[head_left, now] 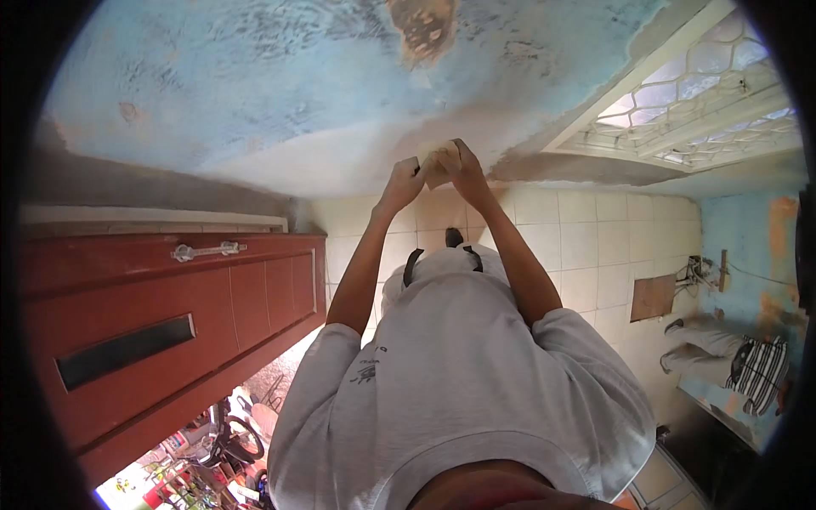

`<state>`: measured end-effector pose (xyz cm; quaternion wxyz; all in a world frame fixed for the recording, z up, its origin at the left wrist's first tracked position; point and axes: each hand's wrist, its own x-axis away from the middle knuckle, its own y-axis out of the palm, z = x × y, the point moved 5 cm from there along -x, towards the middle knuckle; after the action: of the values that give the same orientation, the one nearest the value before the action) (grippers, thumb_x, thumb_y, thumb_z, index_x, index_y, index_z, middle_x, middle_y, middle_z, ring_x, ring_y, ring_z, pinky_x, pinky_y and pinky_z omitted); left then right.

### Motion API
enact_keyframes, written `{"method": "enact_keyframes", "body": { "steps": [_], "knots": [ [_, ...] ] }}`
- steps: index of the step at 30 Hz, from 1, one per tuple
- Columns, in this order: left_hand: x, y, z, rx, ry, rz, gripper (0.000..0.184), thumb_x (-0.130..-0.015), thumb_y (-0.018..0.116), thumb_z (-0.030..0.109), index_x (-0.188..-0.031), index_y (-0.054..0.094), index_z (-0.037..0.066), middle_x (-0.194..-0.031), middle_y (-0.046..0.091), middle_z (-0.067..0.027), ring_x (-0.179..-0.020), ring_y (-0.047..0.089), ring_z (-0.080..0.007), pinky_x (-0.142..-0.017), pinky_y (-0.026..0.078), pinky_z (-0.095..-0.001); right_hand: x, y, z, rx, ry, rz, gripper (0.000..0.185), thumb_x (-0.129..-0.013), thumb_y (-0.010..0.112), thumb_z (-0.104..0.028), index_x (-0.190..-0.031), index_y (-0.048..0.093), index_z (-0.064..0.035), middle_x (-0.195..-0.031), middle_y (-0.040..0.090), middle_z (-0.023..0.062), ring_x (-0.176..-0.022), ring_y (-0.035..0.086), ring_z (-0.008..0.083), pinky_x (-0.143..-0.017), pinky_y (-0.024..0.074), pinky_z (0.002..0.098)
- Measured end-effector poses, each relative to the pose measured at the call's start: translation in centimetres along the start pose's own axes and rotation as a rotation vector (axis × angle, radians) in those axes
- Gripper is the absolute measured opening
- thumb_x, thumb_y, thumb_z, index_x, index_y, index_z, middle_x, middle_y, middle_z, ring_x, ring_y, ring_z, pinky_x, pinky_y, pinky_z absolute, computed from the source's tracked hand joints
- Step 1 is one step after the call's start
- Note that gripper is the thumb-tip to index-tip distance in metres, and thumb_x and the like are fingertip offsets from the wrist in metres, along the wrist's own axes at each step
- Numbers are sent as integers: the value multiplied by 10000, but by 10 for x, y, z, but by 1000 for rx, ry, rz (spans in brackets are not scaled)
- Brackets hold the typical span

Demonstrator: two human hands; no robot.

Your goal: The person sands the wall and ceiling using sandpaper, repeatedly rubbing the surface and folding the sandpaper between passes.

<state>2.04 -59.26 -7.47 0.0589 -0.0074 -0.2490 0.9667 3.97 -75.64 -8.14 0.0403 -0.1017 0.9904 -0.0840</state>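
Observation:
Both of my hands are raised in front of me, close to the painted wall (340,93). Between them is a small tan piece of sheet material (438,166), perhaps sandpaper, that looks creased. My left hand (406,180) has its fingers curled at the sheet's left edge, with something dark and small near the fingertips. My right hand (467,174) grips the sheet's right side, fingers bent round it. Behind the hands the wall is pale and smooth, with peeling blue paint above and a rough bare patch (422,30) at the top.
A red door (170,306) stands at the left, with a bicycle (242,438) beyond it. A grilled window (688,102) is at the upper right. Tiled floor (578,246) lies below. Another person (722,353) in striped clothing is at the far right, near a brown board (653,298).

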Motion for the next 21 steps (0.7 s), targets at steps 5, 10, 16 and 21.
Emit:
{"method": "enact_keyframes", "body": {
  "steps": [5, 10, 16, 21],
  "knots": [
    [-34, 16, -11, 89, 74, 100, 435, -1065, 607, 329, -905, 654, -73, -666, 535, -155, -621, 473, -185, -579, 433, -382, -36, -14, 11, 94, -3, 200, 402, -979, 700, -308, -1169, 607, 34, -1051, 709, 220, -1010, 696, 312, -885, 527, 406],
    [-39, 16, -39, 166, -41, 271, 268, -1041, 652, 238, -1069, 634, -29, -824, 611, -138, -644, 538, -207, -629, 491, -365, -38, -29, 34, 392, -220, 551, 406, -942, 756, -356, -1088, 637, 3, -983, 712, 183, -932, 662, 385, -849, 498, 483],
    [-43, -66, -17, -157, 193, 713, 531, -982, 694, 106, -1407, 414, -47, -1430, 383, -229, -1241, 473, -326, -928, 502, -414, -72, -41, -8, 631, -440, 775, 415, -896, 800, -396, -978, 572, -59, -901, 593, 117, -892, 574, 355, -867, 403, 496],
    [-36, -75, -9, -186, 265, 794, 678, -960, 703, 71, -1496, 309, -57, -1553, 181, -303, -1441, 259, -445, -1117, 397, -535, -73, -19, -7, 614, -515, 797, 454, -855, 861, -364, -966, 562, -41, -901, 589, 146, -865, 561, 376, -767, 424, 490]
  ]
}}
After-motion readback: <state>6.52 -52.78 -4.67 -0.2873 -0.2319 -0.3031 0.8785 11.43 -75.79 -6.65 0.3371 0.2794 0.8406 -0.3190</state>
